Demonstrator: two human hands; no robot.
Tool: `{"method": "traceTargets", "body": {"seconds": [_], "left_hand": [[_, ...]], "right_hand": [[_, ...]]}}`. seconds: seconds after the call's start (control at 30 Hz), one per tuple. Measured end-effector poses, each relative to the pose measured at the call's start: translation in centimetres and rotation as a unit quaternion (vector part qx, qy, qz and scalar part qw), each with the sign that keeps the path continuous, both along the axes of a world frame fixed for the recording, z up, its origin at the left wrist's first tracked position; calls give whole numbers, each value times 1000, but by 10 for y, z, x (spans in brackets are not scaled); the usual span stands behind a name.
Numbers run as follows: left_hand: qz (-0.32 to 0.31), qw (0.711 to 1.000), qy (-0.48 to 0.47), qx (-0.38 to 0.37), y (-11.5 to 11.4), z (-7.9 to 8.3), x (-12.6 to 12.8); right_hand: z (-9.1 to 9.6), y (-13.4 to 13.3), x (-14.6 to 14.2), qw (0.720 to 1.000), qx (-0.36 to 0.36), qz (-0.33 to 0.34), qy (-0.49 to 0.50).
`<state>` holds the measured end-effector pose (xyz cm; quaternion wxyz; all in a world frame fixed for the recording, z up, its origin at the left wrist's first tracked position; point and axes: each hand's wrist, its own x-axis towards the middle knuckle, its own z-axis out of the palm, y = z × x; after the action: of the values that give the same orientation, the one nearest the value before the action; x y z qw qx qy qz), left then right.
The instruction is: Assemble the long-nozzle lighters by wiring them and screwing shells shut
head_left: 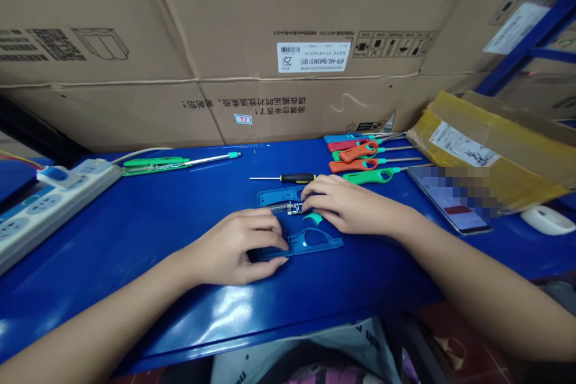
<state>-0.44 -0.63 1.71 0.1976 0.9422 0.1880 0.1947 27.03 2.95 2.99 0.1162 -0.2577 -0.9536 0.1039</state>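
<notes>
Two halves of a blue long-reach lighter casing lie on the blue table. My left hand [245,246] is closed, its thumb and fingertips pinching the left end of the nearer casing half [321,246]. My right hand [344,204] has curled fingers at the ring end of the farther casing half [274,196]. Between the halves lies a clear lighter tank with a metal rod and white wires [294,209], touching or close to the right fingertips. What the right fingers grip, if anything, is hidden. Below that hand sits a small green trigger [314,218].
A black-and-yellow screwdriver [297,178] lies beyond my hands. Several coloured lighters [360,159] are grouped behind it. At right are a phone [450,201], a yellow parcel bag [490,150] and a white mouse [548,219]. An opened green lighter [157,163] and a power strip [54,207] lie left. Cardboard boxes [157,108] stand behind.
</notes>
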Motion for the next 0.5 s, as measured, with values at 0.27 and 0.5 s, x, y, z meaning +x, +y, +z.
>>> {"method": "traceTargets", "body": {"seconds": [0.27, 0.5], "left_hand": [[188, 977, -19, 94, 15, -2, -10], [231, 969, 31, 83, 21, -12, -12]], "right_hand": [[31, -16, 5, 978, 47, -161, -120], [15, -21, -14, 988, -9, -126, -89]]}}
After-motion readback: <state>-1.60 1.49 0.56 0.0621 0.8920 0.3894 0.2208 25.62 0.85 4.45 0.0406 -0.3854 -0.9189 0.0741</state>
